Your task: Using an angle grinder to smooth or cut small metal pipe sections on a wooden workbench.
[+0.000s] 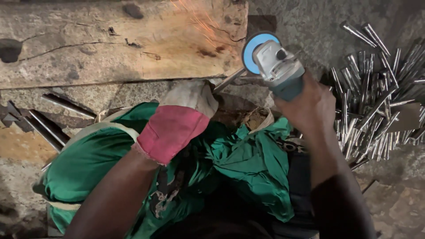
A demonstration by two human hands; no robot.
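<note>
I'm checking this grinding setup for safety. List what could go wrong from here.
1. Sparks fly across the wooden plank, which might scorch or smoulder.
2. The left hand, in a worn glove, holds the short metal rod close to the grinder disc; a slip could cut it.
3. The right hand is bare, exposed to sparks, and green cloth lies beneath.

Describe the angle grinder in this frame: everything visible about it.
The angle grinder has a pale grey gear head, teal body and a blue disc guard facing the wooden plank. The bare right hand grips its body from below. Its disc meets the thin metal rod held by the gloved left hand; orange sparks fly across the plank.
</note>
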